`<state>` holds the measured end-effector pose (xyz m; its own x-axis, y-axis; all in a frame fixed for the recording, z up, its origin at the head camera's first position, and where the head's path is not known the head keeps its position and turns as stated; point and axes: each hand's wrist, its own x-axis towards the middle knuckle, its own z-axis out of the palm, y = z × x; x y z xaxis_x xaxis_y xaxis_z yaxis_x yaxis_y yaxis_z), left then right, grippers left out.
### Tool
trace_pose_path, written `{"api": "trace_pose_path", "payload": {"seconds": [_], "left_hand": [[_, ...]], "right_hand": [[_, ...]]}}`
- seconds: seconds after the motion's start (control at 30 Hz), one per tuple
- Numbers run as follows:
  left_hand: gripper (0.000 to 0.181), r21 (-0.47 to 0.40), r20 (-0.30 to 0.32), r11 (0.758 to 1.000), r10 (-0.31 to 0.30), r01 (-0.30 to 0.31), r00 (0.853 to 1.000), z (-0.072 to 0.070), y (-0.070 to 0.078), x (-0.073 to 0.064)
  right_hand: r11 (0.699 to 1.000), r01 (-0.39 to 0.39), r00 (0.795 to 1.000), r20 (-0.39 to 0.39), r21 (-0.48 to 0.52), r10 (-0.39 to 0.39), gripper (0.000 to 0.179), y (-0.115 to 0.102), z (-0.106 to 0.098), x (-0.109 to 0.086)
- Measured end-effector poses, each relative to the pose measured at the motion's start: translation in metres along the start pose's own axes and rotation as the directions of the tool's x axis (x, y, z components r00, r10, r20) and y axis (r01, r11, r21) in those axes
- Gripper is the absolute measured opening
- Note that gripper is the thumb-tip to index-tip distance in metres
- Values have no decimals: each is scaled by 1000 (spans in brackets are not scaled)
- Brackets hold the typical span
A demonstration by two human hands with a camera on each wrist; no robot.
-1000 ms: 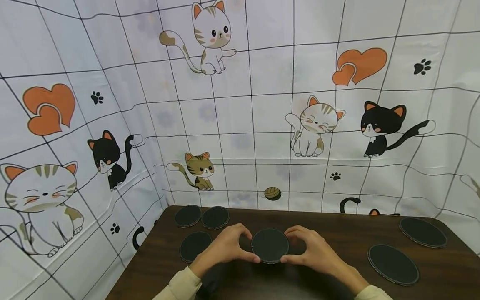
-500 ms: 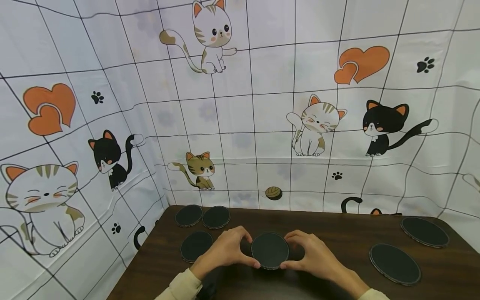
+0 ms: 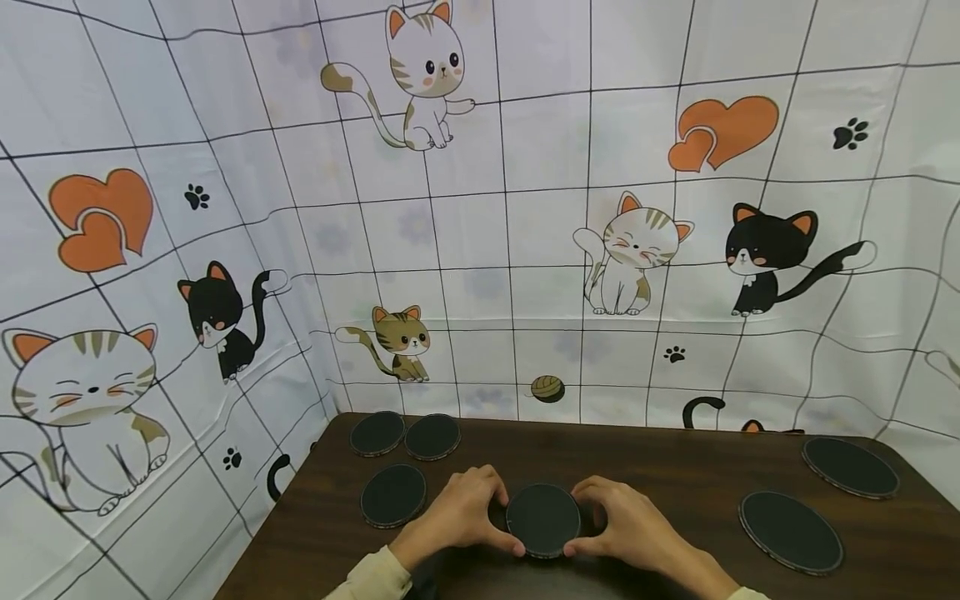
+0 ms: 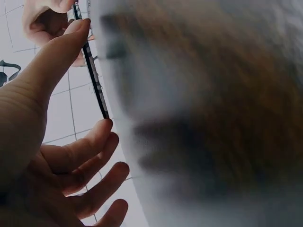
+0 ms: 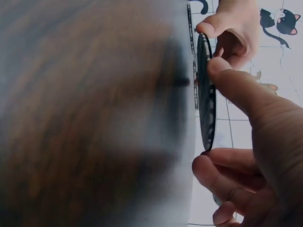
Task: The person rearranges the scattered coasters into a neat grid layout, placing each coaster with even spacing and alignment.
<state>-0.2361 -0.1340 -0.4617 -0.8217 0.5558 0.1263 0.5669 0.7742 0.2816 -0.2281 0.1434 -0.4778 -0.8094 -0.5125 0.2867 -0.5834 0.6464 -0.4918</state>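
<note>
A thin round black coaster is held between both hands in the middle of the head view. My left hand pinches its left rim between thumb and forefinger. On the opposite side my right hand grips the right rim the same way. Both wrist views show the coaster almost edge-on, with a black-and-white rim: a slim dark strip from the left, a narrow oval from the right. It stays level, close over the tabletop. The other fingers spread loosely, off the rim.
On the brown wooden table lie similar coasters. Three are grouped at the left: a near one, a back-left one and one beside it. Two more lie right, nearer and farther. A cat-printed curtain hangs behind.
Both hands have drawn the coaster toward the body, downward in the head view, keeping their pinch on it. The coasters on the table have stayed in place.
</note>
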Motion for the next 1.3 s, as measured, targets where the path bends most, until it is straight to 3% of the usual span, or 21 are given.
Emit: {"api": "trace_pose_path", "payload": {"seconds": [0.77, 1.3], "left_hand": [[59, 49, 1, 999, 16, -16, 1000, 3, 6, -2], [56, 32, 60, 999, 22, -24, 998, -1, 3, -1]], "right_hand": [[996, 9, 998, 57, -83, -4, 65, -1, 7, -2], [999, -19, 995, 92, -42, 23, 61, 1, 2, -2]]}}
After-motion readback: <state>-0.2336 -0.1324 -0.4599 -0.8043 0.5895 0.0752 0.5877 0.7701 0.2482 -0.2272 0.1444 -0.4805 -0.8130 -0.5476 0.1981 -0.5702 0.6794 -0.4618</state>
